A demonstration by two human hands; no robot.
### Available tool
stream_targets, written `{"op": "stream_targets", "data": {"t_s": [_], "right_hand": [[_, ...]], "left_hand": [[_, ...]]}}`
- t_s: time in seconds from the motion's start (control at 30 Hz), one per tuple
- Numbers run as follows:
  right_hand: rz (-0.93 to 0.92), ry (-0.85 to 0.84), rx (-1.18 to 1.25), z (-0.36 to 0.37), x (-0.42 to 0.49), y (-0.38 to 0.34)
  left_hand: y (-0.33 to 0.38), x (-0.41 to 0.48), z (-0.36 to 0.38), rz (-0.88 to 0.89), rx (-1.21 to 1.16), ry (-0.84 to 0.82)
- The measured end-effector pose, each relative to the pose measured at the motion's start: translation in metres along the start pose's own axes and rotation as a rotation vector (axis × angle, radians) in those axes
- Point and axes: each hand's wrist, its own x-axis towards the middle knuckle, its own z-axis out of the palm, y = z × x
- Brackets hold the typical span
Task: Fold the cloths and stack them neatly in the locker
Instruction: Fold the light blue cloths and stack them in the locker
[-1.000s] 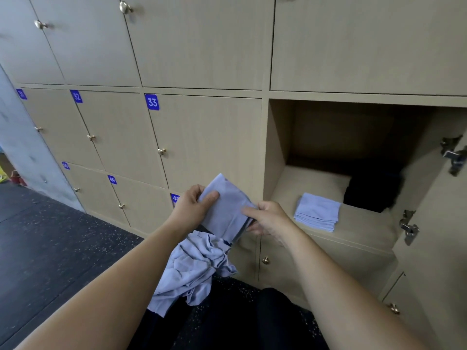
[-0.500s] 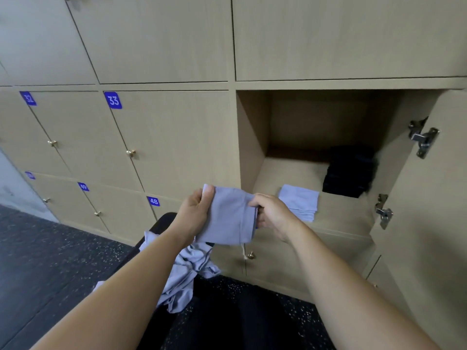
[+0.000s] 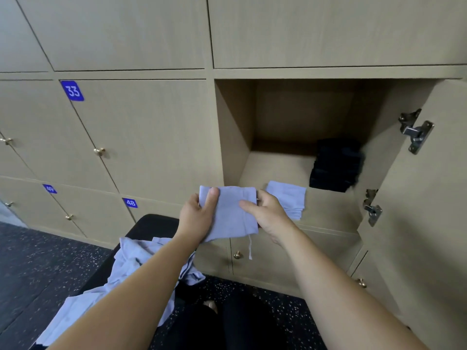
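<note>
Right in front of the open locker [image 3: 235, 137], just outside its front edge, there's a folded cloth [image 3: 231, 215] held up flat between both hands. The left hand [image 3: 195, 219] grips its left side, thumb laid across the front and fingers tucked behind. The right hand [image 3: 269, 215] pinches the right side the same way, so neither hand is free. My guess is it's held by both sides to keep the fold square so it doesn't flop open going in, though a loose thread [image 3: 250, 248] dangles off the bottom edge. The stack [image 3: 288, 198] of matching folded cloths sits at the front edge of the locker floor, just beside the right hand and a bit behind it, so the cloth looks lined up to go on top. A dark pile [image 3: 336, 165] is parked toward the back right corner, apart from the stack, probably to keep colours separate. The door [image 3: 417, 223] hangs open on the right. Down by the left forearm, the unfolded heap [image 3: 136, 263] lies on a black bench [image 3: 151, 223], handy for grabbing the next one, so plenty's left to do.
</note>
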Motion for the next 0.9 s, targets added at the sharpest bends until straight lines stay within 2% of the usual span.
{"op": "stream_targets", "data": {"t_s": [0.17, 0.33, 0.43, 0.63, 0.9], "right_hand": [[0.015, 0.205, -0.060, -0.032, 0.018, 0.016], [0.155, 0.149, 0.049, -0.068, 0.021, 0.038], [0.206, 0.115, 0.036, -0.091, 0.023, 0.051], [0.087, 0.352, -0.064, -0.133, 0.054, 0.046], [0.008, 0.442, -0.205, -0.178, 0.119, 0.028]], "left_hand": [[-0.010, 0.008, 0.021, -0.079, -0.254, -0.326], [-0.027, 0.030, 0.063, -0.110, -0.216, -0.255], [-0.030, 0.039, 0.089, -0.139, -0.211, -0.257], [-0.008, 0.072, 0.131, -0.140, -0.260, -0.391], [0.025, 0.136, 0.179, -0.034, -0.146, -0.463]]}}
